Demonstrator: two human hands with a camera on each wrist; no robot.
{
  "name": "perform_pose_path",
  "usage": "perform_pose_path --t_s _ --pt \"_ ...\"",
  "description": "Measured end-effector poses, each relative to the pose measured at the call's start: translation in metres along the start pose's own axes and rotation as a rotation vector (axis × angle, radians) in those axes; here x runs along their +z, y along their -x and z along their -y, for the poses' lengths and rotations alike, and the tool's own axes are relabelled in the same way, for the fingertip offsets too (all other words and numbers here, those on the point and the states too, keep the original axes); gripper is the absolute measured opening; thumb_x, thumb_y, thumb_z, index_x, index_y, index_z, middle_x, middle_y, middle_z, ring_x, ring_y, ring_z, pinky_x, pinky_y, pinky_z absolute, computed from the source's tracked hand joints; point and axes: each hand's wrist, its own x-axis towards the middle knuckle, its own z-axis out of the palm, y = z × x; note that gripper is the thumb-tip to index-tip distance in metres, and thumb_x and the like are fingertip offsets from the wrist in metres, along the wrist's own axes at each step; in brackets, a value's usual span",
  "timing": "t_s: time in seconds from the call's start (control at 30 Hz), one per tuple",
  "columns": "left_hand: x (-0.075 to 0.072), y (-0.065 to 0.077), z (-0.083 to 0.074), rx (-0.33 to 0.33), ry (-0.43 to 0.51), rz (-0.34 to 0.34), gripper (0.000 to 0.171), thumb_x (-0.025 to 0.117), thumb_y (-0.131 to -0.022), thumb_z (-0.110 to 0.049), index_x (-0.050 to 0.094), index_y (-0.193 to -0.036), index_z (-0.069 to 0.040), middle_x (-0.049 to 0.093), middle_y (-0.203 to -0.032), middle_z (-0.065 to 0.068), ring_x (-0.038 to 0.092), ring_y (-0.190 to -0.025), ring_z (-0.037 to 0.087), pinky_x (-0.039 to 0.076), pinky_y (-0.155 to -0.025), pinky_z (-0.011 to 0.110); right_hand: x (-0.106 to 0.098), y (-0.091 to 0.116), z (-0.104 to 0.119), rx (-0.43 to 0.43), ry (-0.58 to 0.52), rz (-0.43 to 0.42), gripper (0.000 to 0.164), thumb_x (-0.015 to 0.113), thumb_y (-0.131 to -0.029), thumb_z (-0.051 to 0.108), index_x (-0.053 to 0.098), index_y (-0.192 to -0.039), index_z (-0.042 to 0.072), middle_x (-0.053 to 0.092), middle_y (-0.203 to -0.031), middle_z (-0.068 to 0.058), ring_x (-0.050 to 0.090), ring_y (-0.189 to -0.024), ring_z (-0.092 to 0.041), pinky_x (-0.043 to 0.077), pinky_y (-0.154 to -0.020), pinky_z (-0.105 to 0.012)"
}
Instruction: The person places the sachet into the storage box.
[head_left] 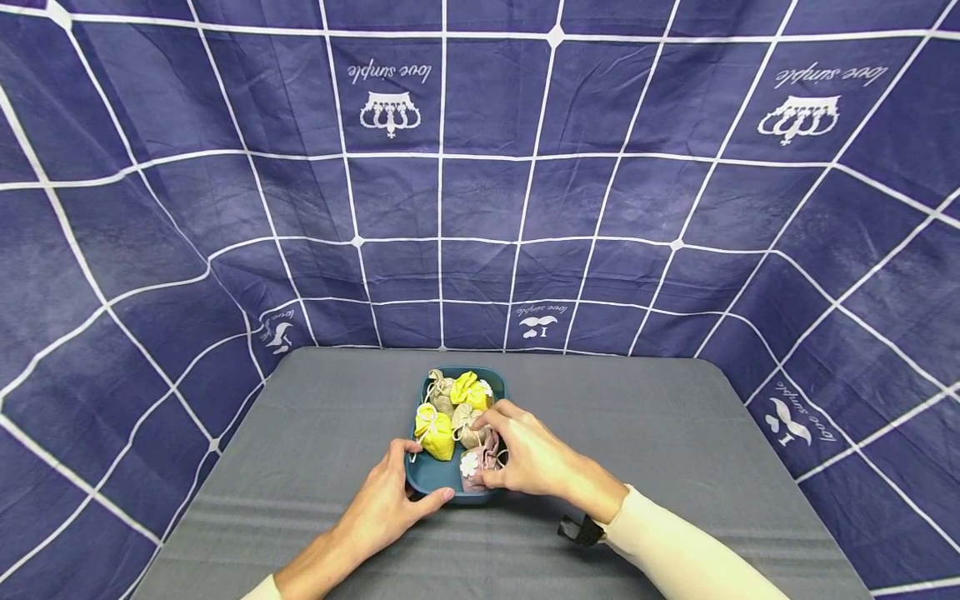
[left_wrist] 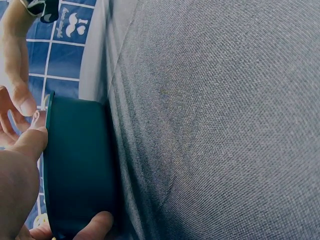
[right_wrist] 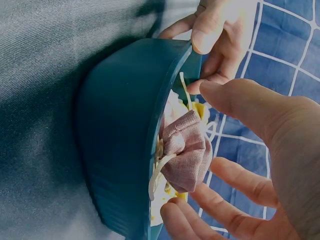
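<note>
My left hand point(head_left: 390, 487) grips the near left corner of a teal rectangular bin point(head_left: 431, 477), its thumb on the rim and fingers along the wall in the left wrist view. In the bin lie small drawstring pouches: a yellow pouch point(head_left: 435, 432) at left, another yellow pouch point(head_left: 467, 390) at the back, a beige pouch point(head_left: 467, 423) in the middle and one more beige pouch point(head_left: 440, 392) behind. At the near right corner sits a pink pouch point(right_wrist: 187, 150) with a white flower point(head_left: 469, 463). Over it, my right hand point(head_left: 528, 450) spreads thumb and fingers around the pouch without closing.
The bin stands on a table covered with grey cloth point(head_left: 622, 417). Blue curtains with white grid lines point(head_left: 480, 200) hang behind and along both sides. A black strap point(head_left: 581, 530) is on the right wrist, by the cream sleeve point(head_left: 675, 546).
</note>
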Motion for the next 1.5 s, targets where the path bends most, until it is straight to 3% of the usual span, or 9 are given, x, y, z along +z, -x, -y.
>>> perform_pose_path --t_s 0.4,0.53,0.77,1.03,1.2,1.5 --pt "-0.001 0.000 0.005 -0.012 0.002 -0.001 0.086 0.104 -0.085 -0.053 0.060 -0.142 -0.007 0.077 -0.138 0.020 0.079 -0.124 0.033 0.065 -0.106 0.055 -0.005 0.009 -0.007 0.078 -0.022 -0.068 0.063 0.099 -0.090 0.038 0.076 -0.144 0.015 0.076 -0.136 -0.005 0.081 -0.124 -0.031 0.067 -0.107 -0.053" --pt "-0.003 -0.001 0.006 -0.005 0.000 -0.009 0.086 0.104 -0.085 -0.052 0.060 -0.142 -0.006 0.077 -0.137 0.020 0.079 -0.124 0.033 0.065 -0.106 0.055 -0.008 0.014 -0.012 0.126 -0.024 -0.102 0.059 0.096 -0.093 0.041 0.076 -0.145 0.019 0.076 -0.138 0.001 0.080 -0.126 -0.029 0.067 -0.106 -0.054" --pt "-0.006 -0.002 0.007 -0.020 -0.001 -0.007 0.086 0.104 -0.085 -0.052 0.059 -0.143 -0.007 0.077 -0.138 0.022 0.078 -0.124 0.033 0.064 -0.106 0.056 -0.012 0.023 -0.019 0.186 -0.040 -0.137 0.055 0.094 -0.097 0.045 0.075 -0.144 0.023 0.076 -0.140 -0.001 0.079 -0.129 -0.030 0.066 -0.107 -0.056" --pt "-0.007 -0.002 0.010 -0.022 -0.010 -0.008 0.087 0.104 -0.084 -0.054 0.058 -0.142 -0.009 0.077 -0.142 0.021 0.077 -0.128 0.037 0.063 -0.109 0.058 -0.011 0.034 -0.029 0.220 -0.001 -0.156 0.061 0.092 -0.098 0.051 0.073 -0.150 0.026 0.070 -0.150 0.002 0.073 -0.140 -0.030 0.063 -0.110 -0.058" --pt "-0.008 -0.003 0.011 -0.012 -0.022 -0.013 0.086 0.104 -0.084 -0.055 0.059 -0.142 -0.009 0.077 -0.142 0.020 0.076 -0.130 0.039 0.062 -0.110 0.060 -0.011 0.044 -0.040 0.231 0.019 -0.173 0.070 0.090 -0.098 0.056 0.068 -0.158 0.028 0.067 -0.161 -0.002 0.069 -0.147 -0.033 0.062 -0.113 -0.063" --pt "-0.013 -0.006 0.016 -0.005 -0.041 0.021 0.083 0.102 -0.085 -0.059 0.060 -0.139 -0.011 0.078 -0.138 0.016 0.076 -0.123 0.032 0.063 -0.104 0.055 -0.016 0.069 -0.065 0.242 0.107 -0.203 0.083 0.091 -0.096 0.060 0.062 -0.167 0.029 0.061 -0.171 -0.008 0.065 -0.153 -0.037 0.058 -0.115 -0.067"
